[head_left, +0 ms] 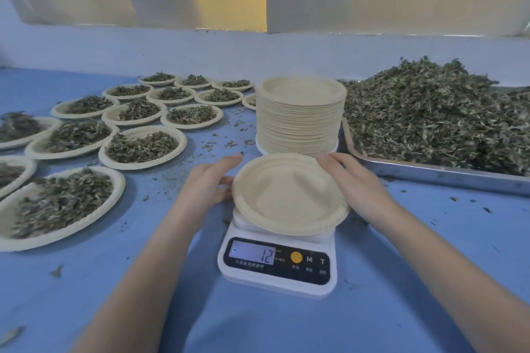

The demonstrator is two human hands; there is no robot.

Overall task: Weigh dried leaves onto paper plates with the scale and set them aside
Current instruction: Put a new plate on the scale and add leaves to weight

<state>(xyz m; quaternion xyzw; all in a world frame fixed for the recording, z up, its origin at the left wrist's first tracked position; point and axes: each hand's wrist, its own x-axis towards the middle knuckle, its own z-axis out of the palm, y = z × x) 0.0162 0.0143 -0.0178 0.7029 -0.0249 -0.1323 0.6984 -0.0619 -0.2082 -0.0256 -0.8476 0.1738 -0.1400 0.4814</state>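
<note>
A person's two hands are steadying one empty round paper plate (289,195) on a white plastic digital scale (276,266), whose lit display is reading 12. The left hand (208,182) is resting relaxed fingers against the plate's ribbed left rim; the right hand (354,180) is curling lightly over its right rim. Behind the scale, a tall stack of matching beige plates (299,114) is standing on the smooth blue table (430,266). To the right, a shiny metal tray (430,173) is holding a heap of crumbly green-grey dried leaves (436,112). To the left, at least fifteen filled plates (142,146) are lying in rows, some cut off by the frame.
</note>
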